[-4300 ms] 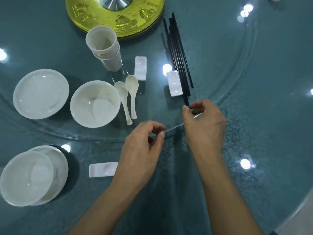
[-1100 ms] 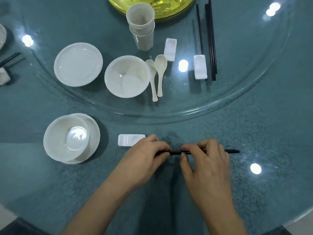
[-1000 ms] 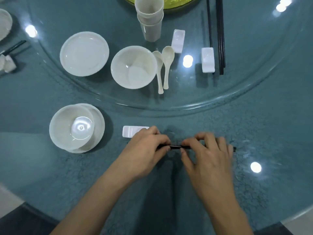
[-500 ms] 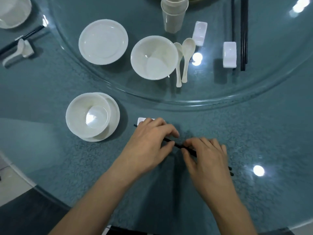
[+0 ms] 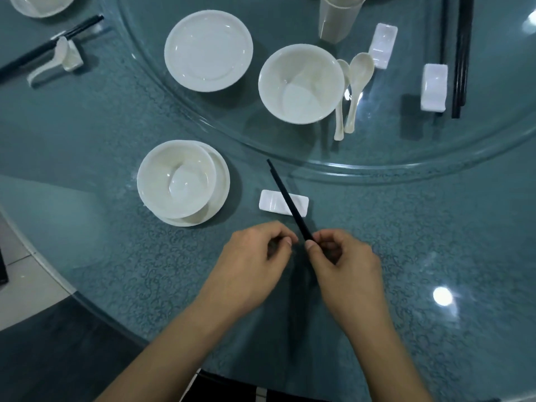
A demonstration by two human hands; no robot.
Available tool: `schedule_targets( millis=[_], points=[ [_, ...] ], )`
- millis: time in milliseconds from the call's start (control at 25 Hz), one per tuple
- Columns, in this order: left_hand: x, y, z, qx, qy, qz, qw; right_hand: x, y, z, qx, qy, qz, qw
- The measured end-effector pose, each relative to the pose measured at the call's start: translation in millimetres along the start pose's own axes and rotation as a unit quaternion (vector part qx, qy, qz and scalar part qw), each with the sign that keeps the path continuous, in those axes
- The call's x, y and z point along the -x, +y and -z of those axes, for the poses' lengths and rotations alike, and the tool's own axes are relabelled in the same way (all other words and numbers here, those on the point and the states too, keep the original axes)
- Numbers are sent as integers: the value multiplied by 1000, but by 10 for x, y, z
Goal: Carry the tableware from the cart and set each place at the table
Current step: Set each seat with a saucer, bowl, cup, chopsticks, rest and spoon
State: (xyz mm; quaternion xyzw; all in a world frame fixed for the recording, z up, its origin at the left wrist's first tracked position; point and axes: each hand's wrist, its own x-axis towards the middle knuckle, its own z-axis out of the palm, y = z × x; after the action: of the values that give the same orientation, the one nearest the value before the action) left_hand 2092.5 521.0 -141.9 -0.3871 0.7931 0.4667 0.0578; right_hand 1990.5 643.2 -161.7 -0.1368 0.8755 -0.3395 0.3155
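A pair of black chopsticks (image 5: 285, 197) lies aslant across the white chopstick rest (image 5: 272, 202), tips pointing away to the upper left. My right hand (image 5: 343, 258) pinches their near end between thumb and fingers. My left hand (image 5: 255, 256) is just left of it, fingers curled, off the chopsticks and holding nothing. To the left of the rest stands a white bowl on a small plate (image 5: 178, 181).
On the glass turntable (image 5: 406, 166) sit a white plate (image 5: 208, 50), a bowl (image 5: 298, 84), two spoons (image 5: 352, 91), two rests (image 5: 433, 87), stacked cups (image 5: 338, 15) and more black chopsticks (image 5: 459, 53). A set place with chopsticks and spoon (image 5: 49, 58) lies far left. The table edge runs lower left.
The chopsticks swung from lying crosswise under both hands to pointing away over the rest. My left hand let go of them; my right hand keeps the near end.
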Motion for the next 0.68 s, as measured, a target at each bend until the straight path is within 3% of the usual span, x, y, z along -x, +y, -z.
schedule_targets(
  millis=[400, 680],
  points=[
    [46, -195, -50, 171, 4, 116, 978, 59, -240, -288, -4, -34, -39, 999],
    [53, -306, -4, 200, 34, 135, 970, 55, -345, -437, -4, -43, -49, 998]
  ],
)
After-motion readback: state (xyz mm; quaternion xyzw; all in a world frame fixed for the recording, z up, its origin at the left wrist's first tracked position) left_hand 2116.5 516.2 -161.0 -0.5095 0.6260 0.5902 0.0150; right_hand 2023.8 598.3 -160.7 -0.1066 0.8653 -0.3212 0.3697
